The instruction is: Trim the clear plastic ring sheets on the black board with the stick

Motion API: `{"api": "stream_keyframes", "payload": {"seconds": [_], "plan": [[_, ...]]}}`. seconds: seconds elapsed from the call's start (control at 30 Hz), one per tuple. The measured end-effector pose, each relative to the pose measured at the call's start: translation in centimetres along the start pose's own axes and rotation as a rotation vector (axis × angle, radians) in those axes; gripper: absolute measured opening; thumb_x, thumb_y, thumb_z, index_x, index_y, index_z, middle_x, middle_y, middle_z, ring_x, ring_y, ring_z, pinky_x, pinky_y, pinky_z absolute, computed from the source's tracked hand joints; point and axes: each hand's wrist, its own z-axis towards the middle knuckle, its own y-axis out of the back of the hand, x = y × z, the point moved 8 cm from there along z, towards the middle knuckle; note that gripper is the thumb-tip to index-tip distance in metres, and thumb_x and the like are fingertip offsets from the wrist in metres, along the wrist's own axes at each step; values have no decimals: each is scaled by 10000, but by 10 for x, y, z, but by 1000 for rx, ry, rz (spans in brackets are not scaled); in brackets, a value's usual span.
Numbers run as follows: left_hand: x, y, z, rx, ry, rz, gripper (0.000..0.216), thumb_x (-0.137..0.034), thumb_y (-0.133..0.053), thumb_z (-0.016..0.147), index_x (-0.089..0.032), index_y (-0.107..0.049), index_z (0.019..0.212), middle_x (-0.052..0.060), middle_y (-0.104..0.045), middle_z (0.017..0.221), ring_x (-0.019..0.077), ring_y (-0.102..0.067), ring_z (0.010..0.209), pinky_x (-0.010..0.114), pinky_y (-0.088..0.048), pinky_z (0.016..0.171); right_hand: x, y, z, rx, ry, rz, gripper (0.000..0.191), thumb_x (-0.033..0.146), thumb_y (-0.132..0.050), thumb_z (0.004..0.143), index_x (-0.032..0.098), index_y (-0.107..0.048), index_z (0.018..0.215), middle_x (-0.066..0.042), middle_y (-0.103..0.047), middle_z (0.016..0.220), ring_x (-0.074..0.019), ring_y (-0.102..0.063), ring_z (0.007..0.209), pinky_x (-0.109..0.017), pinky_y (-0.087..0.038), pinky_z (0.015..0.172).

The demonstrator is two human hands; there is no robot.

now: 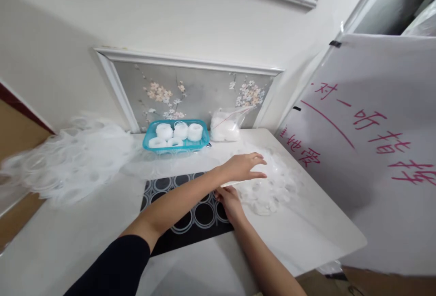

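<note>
Okay, biggest first: we have the white table [316, 237], with a blurry heap of translucent ring pieces [91, 155] at our left. The black mat [204, 215] with pale circles lies mid-table; a smaller translucent heap [267, 196] sits to its right. Behind the mat, we get the teal tray [147, 139] of white ring stacks [195, 132], zip bag [225, 127] just beside it. Our left hand [240, 167] reaches across, fingers spread, apparently holding nothing. Our right hand [231, 203] is just below, thumb and fingertips bunched; we can't tell its grip. The thin pale sheet [235, 183] shows edge-on between both hands, by the mat's right end. We'd best pinch its rim lightly and keep it level, so nothing creases or clings.
</note>
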Motion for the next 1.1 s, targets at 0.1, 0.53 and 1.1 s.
{"api": "stream_keyframes", "payload": {"seconds": [0.1,0.53,1.1], "plan": [[7,29,-48,-43,53,-24,378,-415,-595,961,-182,-613,1258,79,-645,1309,226,-622,1182,317,-475,974,-4,-1,-5,22,5,-96,339,493,-749,665,172,-644,645,4,-593,565,-132,-476,533,-270,-351,544],[-10,-46,-332,-107,289,190,338,-348,-469,1017,-163,-623,1254,137,-612,1368,285,-564,1279,442,-460,1068,-3,-79,-47,386,128,-453,344,500,-755,732,194,-757,889,-41,-690,686,-194,-570,582,-316,-437,573],[22,-65,-358,-87,492,226,703,-578,-493,958,-34,-483,1403,258,-402,1513,364,-357,1439,489,-319,1180,-42,-205,-24,925,322,-648,183,348,-674,815,181,-751,813,-7,-673,655,-134,-534,567,-263,-411,581]]}}
